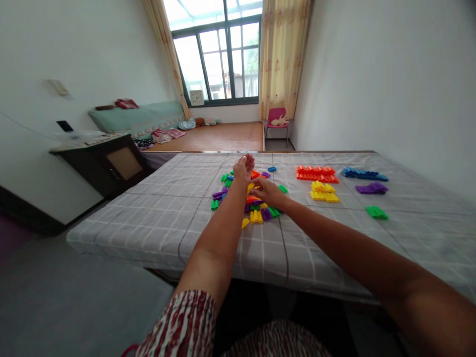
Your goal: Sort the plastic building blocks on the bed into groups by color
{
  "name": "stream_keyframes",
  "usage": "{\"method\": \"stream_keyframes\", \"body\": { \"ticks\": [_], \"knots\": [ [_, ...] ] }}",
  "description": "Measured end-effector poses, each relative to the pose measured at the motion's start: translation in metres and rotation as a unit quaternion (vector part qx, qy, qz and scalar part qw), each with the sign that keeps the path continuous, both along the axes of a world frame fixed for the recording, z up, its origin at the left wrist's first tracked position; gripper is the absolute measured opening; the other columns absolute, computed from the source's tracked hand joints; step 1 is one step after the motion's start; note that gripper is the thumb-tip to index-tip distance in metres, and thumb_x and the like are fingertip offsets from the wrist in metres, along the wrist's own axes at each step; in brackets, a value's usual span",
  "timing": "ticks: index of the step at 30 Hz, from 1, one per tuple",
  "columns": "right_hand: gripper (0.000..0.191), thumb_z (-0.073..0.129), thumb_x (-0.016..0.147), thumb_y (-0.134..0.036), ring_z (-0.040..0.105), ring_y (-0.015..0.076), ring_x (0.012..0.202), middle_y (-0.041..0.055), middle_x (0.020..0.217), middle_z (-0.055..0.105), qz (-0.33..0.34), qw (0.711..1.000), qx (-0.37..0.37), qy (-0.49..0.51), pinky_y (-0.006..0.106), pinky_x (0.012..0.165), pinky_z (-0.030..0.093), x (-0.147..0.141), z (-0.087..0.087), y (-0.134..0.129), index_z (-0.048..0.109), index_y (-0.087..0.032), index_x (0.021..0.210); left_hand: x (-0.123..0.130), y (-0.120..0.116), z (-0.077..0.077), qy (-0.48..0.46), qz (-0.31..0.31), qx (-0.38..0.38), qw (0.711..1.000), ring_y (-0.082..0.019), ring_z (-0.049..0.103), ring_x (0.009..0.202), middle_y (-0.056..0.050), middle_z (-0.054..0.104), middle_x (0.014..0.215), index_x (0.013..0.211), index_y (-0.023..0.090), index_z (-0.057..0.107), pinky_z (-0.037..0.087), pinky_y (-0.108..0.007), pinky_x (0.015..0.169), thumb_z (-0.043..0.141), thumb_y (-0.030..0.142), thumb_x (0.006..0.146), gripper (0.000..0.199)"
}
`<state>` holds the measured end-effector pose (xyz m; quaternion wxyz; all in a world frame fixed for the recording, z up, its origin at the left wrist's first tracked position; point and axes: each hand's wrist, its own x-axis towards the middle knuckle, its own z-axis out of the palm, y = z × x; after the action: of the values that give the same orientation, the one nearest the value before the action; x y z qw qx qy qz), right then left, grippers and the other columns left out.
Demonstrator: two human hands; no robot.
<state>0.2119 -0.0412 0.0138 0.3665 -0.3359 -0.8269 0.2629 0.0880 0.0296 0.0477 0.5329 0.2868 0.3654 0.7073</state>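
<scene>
A loose pile of small ribbed plastic pieces in green, purple, orange, blue and yellow [256, 216] lies on the cloth-covered table in front of me. My left hand [244, 167] is over the far part of this pile, its fingers curled; whatever they may hold is hidden. From the right, my right hand [269, 193] reaches into the pile beside my left wrist. Its thumb and fingers are closed about a yellow plastic piece [251, 187], partly covered by the hand. My left forearm hides part of the pile.
Sorted by colour on the right are orange pieces [317, 174], yellow pieces [325, 192], blue pieces [364, 173], purple pieces [372, 188] and green pieces [377, 212]. A grey checked cloth [148, 208] covers the table. Beyond stand a bed [223, 136], a pink chair [276, 115] and a dark cabinet [115, 166].
</scene>
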Motion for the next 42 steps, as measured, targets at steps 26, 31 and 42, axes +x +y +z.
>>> {"method": "stream_keyframes", "body": {
  "ticks": [26, 31, 42],
  "knots": [
    [0.019, 0.053, 0.091, -0.023, 0.055, 0.0219, 0.107, 0.0052, 0.109, 0.069, 0.053, 0.947, 0.239, -0.208, 0.036, 0.092, 0.042, 0.015, 0.001, -0.023, 0.072, -0.025, 0.092, -0.148, -0.09, -0.014, 0.784, -0.1, 0.071, 0.609, -0.019, 0.063, 0.091, -0.003, 0.071, 0.099, 0.1, 0.023, 0.072, 0.048, -0.028, 0.084, 0.058, 0.018, 0.065, 0.038],
    [0.019, 0.052, 0.09, -0.02, 0.056, 0.0223, 0.105, 0.0055, 0.109, 0.069, 0.024, 0.958, 0.223, -0.179, 0.037, 0.09, 0.044, 0.02, -0.003, -0.024, 0.071, -0.023, 0.092, -0.139, -0.095, -0.011, 0.808, -0.175, 0.088, 0.556, -0.021, 0.061, 0.093, -0.001, 0.071, 0.091, 0.09, 0.026, 0.074, 0.045, -0.029, 0.089, 0.067, 0.019, 0.058, 0.034],
    [0.032, 0.059, 0.083, -0.029, 0.064, 0.0188, 0.094, 0.0057, 0.114, 0.066, 0.021, 0.998, -0.022, 0.057, 0.037, 0.084, 0.052, 0.004, -0.005, -0.016, 0.06, -0.024, 0.115, -0.1, -0.093, -0.008, 0.555, -0.14, 0.082, 0.816, -0.018, 0.065, 0.077, -0.004, 0.068, 0.083, 0.104, 0.016, 0.064, 0.053, -0.032, 0.072, 0.073, 0.031, 0.066, 0.042]
  ]
}}
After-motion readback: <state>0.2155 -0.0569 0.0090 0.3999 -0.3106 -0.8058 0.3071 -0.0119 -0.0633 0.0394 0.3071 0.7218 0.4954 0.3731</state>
